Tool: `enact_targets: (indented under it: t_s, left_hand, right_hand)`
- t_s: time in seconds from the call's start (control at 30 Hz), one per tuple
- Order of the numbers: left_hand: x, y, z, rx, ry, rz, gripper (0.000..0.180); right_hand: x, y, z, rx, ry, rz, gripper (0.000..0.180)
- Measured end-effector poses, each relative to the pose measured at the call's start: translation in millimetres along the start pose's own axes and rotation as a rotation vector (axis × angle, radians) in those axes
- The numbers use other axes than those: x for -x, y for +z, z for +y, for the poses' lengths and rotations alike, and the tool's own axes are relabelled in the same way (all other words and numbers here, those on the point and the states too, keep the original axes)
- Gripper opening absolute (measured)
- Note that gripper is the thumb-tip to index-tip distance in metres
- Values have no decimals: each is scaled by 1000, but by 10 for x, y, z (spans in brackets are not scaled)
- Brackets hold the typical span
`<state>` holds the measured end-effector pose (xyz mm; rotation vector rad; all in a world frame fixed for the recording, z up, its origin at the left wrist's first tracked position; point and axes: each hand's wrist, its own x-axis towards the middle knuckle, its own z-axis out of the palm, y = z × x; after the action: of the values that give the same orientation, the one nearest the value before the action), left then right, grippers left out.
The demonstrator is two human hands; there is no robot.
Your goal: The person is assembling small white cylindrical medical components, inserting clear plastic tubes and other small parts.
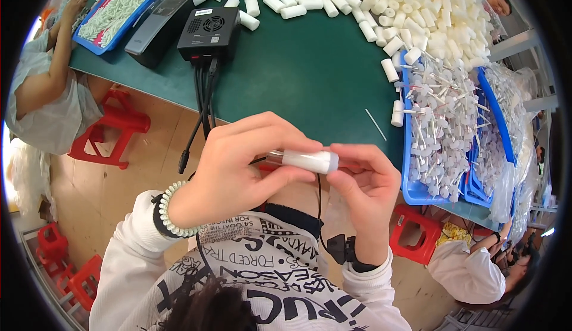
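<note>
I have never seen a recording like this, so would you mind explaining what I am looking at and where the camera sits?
There is no machine here: a person works with two bare hands. The single picture comes from a wide fisheye camera worn on that person's head, looking down, so straight edges bend near the rim and the forearms enter from below.

The left hand and the right hand together hold a small white tube with a clear end, level, in front of the chest. Both have a closed grip on it.

Beyond lies a green table. On it are a heap of white tubes, blue trays of thin white sticks, and a black box with cables. Other people sit at the left and at the lower right, beside red stools.
</note>
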<state>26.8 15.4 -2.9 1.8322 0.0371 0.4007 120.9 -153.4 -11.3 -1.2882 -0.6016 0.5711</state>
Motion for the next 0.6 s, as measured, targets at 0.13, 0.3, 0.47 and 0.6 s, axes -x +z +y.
enact_targets:
  t_s: [0.13,0.3,0.47,0.6]
  left_hand:
    - [32,5,71,-122,157,5,33]
    - [47,63,72,-191,212,56,34]
    - [64,123,36,-211,423,77,33]
    - [97,167,65,-240,414,128,31]
  right_hand:
    - [34,-26,-28,-15,-92,-44,27]
    - [-11,-24,-60,170,-200,-33,26]
    - [19,-92,-77,331,-279,-66,24]
    - [3,-101,-62,397,-267,-89,23]
